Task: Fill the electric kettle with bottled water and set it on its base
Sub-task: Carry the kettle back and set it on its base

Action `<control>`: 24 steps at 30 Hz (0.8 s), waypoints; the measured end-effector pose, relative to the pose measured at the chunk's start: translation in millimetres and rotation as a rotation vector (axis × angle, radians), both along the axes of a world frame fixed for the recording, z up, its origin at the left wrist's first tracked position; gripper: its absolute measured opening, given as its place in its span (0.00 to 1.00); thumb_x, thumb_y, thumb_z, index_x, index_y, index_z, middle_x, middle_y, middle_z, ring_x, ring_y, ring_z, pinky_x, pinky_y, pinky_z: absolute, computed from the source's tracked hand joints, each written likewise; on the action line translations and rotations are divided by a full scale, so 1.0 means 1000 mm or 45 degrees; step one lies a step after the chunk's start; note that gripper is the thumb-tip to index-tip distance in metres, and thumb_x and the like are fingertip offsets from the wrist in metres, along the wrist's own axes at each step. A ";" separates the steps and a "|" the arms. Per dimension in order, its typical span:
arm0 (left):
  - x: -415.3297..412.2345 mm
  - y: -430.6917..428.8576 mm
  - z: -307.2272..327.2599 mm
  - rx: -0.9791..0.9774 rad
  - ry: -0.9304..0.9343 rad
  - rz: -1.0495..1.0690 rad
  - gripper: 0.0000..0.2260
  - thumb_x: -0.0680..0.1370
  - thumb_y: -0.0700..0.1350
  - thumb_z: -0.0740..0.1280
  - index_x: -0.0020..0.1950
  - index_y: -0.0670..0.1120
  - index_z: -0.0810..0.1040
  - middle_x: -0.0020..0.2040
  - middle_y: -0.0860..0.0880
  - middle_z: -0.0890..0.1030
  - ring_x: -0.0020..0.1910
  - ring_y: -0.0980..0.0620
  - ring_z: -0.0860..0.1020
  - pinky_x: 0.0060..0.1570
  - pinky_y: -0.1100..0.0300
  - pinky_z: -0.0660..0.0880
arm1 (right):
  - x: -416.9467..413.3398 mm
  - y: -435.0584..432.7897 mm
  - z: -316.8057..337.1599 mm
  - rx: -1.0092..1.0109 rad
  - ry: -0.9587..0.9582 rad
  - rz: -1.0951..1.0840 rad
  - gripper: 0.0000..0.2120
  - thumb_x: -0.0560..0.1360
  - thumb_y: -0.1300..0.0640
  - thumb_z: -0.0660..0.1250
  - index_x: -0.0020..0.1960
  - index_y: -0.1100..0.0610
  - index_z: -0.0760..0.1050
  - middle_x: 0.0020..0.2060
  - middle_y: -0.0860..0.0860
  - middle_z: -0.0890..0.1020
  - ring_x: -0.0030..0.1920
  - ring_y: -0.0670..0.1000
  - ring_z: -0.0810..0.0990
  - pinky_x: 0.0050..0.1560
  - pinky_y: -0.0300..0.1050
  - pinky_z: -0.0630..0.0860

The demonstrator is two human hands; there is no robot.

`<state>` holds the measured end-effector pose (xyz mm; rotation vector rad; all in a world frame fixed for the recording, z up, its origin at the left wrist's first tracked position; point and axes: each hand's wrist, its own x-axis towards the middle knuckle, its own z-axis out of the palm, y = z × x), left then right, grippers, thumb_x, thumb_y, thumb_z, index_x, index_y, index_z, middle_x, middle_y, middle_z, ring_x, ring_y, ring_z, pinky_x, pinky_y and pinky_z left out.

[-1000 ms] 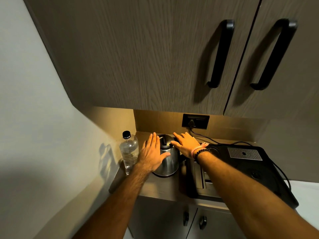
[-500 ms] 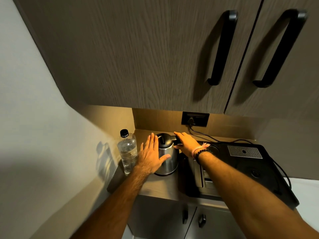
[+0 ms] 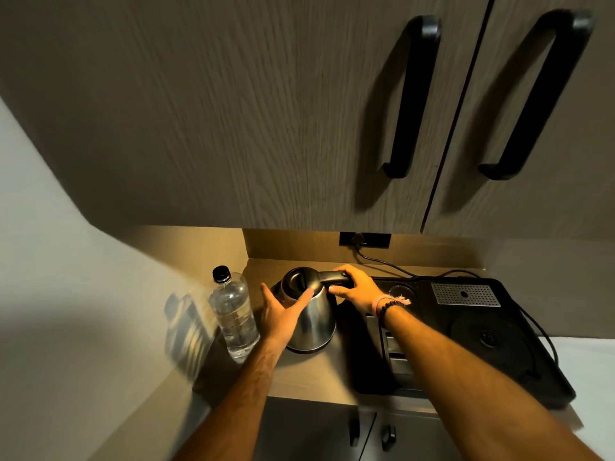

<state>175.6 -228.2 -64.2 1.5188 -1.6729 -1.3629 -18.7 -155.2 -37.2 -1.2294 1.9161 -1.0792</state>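
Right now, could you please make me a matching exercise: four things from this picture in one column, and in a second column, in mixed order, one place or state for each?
Things:
1. water bottle
2. kettle
3. right hand
4. left hand

Places or states:
A. closed around the black handle
B. standing by the wall, black cap on
C. open, laid against the steel side
D. on the counter, between the bottle and the black tray

Pairs: 1-B, 2-D, 3-A, 4-C
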 end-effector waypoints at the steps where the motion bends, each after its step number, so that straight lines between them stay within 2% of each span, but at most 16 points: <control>1: -0.001 -0.001 -0.003 0.040 0.054 0.033 0.58 0.62 0.68 0.76 0.81 0.49 0.47 0.76 0.42 0.65 0.72 0.40 0.67 0.68 0.45 0.67 | -0.001 0.000 0.000 0.000 -0.029 -0.006 0.15 0.74 0.59 0.74 0.59 0.59 0.75 0.54 0.57 0.80 0.55 0.56 0.79 0.59 0.54 0.77; 3: 0.000 -0.003 -0.007 0.059 0.107 0.053 0.52 0.60 0.65 0.79 0.75 0.45 0.61 0.70 0.42 0.73 0.61 0.46 0.73 0.56 0.53 0.71 | -0.001 0.000 0.000 -0.002 -0.076 -0.006 0.13 0.74 0.60 0.73 0.57 0.60 0.75 0.51 0.57 0.80 0.51 0.54 0.79 0.55 0.53 0.78; 5: -0.001 -0.005 -0.009 0.045 0.093 0.034 0.48 0.59 0.63 0.81 0.71 0.45 0.66 0.67 0.43 0.75 0.57 0.47 0.74 0.52 0.55 0.70 | -0.002 0.001 0.002 0.002 -0.100 -0.017 0.12 0.74 0.61 0.72 0.56 0.59 0.75 0.49 0.56 0.79 0.49 0.53 0.78 0.55 0.53 0.77; 8: -0.005 -0.009 -0.008 0.010 0.098 0.025 0.49 0.58 0.62 0.81 0.72 0.45 0.65 0.68 0.42 0.75 0.64 0.41 0.74 0.56 0.52 0.71 | -0.004 0.004 0.003 -0.010 -0.119 -0.027 0.12 0.75 0.62 0.72 0.56 0.60 0.75 0.49 0.55 0.79 0.50 0.53 0.78 0.57 0.55 0.76; 11: -0.012 -0.006 0.001 -0.016 0.151 0.002 0.53 0.57 0.63 0.81 0.74 0.45 0.63 0.69 0.43 0.75 0.66 0.42 0.74 0.58 0.51 0.71 | -0.010 0.009 0.010 -0.055 -0.104 -0.023 0.12 0.75 0.63 0.72 0.56 0.61 0.74 0.47 0.56 0.78 0.49 0.53 0.77 0.58 0.58 0.76; 15: -0.028 0.006 0.020 -0.053 0.250 -0.039 0.57 0.53 0.66 0.80 0.75 0.45 0.62 0.71 0.45 0.74 0.67 0.44 0.73 0.62 0.52 0.71 | -0.027 0.024 0.032 -0.105 -0.023 -0.029 0.15 0.74 0.64 0.72 0.58 0.65 0.74 0.48 0.60 0.79 0.48 0.54 0.77 0.53 0.55 0.77; 17: -0.041 0.017 0.030 -0.064 0.268 -0.088 0.55 0.56 0.64 0.81 0.76 0.45 0.62 0.71 0.45 0.73 0.68 0.44 0.72 0.64 0.51 0.71 | -0.039 0.038 0.041 -0.120 0.034 -0.049 0.15 0.74 0.63 0.72 0.59 0.64 0.74 0.50 0.60 0.80 0.50 0.53 0.78 0.52 0.50 0.77; 20: -0.065 0.036 0.042 -0.079 0.302 -0.177 0.51 0.58 0.62 0.82 0.74 0.46 0.63 0.70 0.46 0.73 0.68 0.44 0.72 0.67 0.45 0.71 | -0.063 0.065 0.050 -0.138 0.104 -0.101 0.14 0.75 0.62 0.73 0.58 0.63 0.75 0.52 0.58 0.80 0.52 0.53 0.78 0.53 0.44 0.76; 24: -0.105 0.073 0.055 -0.046 0.389 -0.312 0.48 0.59 0.59 0.82 0.72 0.47 0.64 0.66 0.50 0.74 0.63 0.50 0.73 0.62 0.53 0.71 | -0.097 0.111 0.059 -0.121 0.147 -0.230 0.14 0.75 0.61 0.73 0.58 0.61 0.75 0.53 0.59 0.81 0.53 0.54 0.78 0.54 0.46 0.75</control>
